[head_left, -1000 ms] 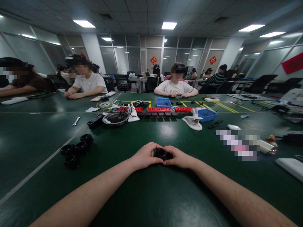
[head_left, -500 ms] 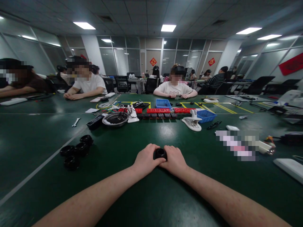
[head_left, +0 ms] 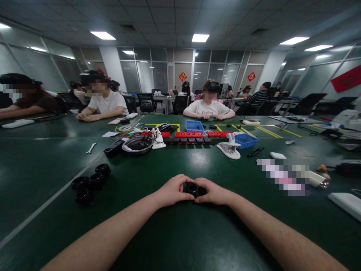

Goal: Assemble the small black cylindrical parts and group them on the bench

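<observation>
Between my hands, on the green tabletop, a small glossy black round part with a hole in its top stands upright. My left hand curls around its left side, thumb in front and fingers behind. From the right, my right hand bends toward the part, with its thumb and fingertips at the part's edge and a dark gap inside the curl. Off to the left stand several similar black round parts in a cluster. Their exact kind is not clear.
Ahead lie red power strips, a metal bowl with cables, a white clip stand and a blue basket. A wrench is at left. White devices lie at right. Co-workers sit across the table.
My right hand has loosened and shifted slightly right, opening a gap beside the black part. My left thumb has drawn back a little. The view has tilted slightly upward.
</observation>
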Available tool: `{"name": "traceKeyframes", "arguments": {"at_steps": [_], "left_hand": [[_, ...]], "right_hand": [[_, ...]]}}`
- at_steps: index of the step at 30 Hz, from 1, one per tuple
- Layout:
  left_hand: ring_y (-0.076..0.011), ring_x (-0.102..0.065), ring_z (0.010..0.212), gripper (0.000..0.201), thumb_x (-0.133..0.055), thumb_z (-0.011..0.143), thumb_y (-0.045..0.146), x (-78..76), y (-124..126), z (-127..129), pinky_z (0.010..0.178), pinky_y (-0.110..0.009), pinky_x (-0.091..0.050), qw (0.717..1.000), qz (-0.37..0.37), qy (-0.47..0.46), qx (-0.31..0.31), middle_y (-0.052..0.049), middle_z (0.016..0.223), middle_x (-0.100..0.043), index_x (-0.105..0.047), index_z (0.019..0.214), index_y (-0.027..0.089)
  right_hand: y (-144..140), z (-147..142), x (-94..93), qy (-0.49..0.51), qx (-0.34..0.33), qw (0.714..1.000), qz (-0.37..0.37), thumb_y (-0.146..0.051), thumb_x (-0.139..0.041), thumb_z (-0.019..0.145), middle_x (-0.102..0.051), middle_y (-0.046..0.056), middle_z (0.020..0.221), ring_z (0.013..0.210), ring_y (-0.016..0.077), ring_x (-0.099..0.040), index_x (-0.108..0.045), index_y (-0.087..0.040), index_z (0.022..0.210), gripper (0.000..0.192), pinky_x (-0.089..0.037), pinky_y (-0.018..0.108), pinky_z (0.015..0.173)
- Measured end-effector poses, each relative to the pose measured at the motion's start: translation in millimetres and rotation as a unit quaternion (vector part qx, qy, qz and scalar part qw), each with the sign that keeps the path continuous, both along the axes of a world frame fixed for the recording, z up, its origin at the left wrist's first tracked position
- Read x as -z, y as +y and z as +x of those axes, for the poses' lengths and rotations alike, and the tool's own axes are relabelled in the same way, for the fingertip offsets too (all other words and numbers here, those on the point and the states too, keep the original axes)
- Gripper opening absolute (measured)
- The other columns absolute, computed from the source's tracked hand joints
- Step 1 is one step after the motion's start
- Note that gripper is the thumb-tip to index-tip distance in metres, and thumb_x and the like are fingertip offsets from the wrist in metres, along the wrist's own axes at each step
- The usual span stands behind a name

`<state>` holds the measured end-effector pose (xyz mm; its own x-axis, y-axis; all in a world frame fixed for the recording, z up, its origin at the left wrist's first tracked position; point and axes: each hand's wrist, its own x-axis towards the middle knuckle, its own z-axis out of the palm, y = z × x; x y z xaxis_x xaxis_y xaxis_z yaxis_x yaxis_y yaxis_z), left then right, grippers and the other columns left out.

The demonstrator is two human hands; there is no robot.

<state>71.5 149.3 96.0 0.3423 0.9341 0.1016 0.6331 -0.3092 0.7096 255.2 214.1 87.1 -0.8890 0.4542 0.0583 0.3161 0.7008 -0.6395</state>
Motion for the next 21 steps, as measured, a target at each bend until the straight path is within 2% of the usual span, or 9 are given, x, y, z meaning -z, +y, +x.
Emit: {"name": "traceKeyframes", "arguments": {"at_steps": [6,13,18,21], "left_hand": [[-0.0093,-0.045,0.060,0.041,-0.062,0.063,0.038,-1.8,-1.0,0.8,0.058,-0.021,-0.037,1.000,-0.011,-0.005,0.001,0.001,0.084,-0.049,-0.052,0.099,0.021],[-0.0084,-0.044,0.058,0.042,-0.063,0.062,0.039,-0.5,-1.0,0.8,0.054,-0.020,-0.035,1.000,-0.012,-0.007,-0.002,0.001,0.083,-0.048,-0.052,0.099,0.021],[-0.0108,-0.047,0.064,0.042,-0.063,0.061,0.040,-2.7,-2.3,1.2,0.059,-0.023,-0.036,1.000,-0.005,0.006,-0.009,0.001,0.085,-0.049,-0.053,0.098,0.021],[-0.0134,-0.049,0.070,0.040,-0.063,0.061,0.041,-3.7,-5.4,4.9,0.063,-0.024,-0.037,1.000,0.005,0.011,-0.024,0.001,0.085,-0.050,-0.053,0.095,0.021]], "right_hand": [[1.1,-0.7,0.1,0.007,-0.014,1.000,-0.009,-0.025,-0.065,0.063,-0.053,0.002,0.090,0.085,0.0181,-0.046,-0.057,-0.016,0.093,0.033,-0.035,0.030,0.077],[-0.5,-1.3,-0.1,0.006,-0.001,1.000,-0.012,-0.025,-0.066,0.062,-0.054,0.002,0.088,0.082,0.0176,-0.047,-0.057,-0.015,0.092,0.033,-0.036,0.029,0.074],[0.4,-1.7,1.8,0.009,0.015,1.000,-0.008,-0.028,-0.067,0.060,-0.053,0.001,0.083,0.078,0.0162,-0.047,-0.056,-0.015,0.086,0.031,-0.036,0.026,0.068],[-1.6,-3.7,5.9,-0.008,0.057,0.998,0.017,-0.034,-0.069,0.055,-0.051,0.000,0.077,0.071,0.0149,-0.047,-0.054,-0.015,0.078,0.034,-0.035,0.023,0.060]]}}
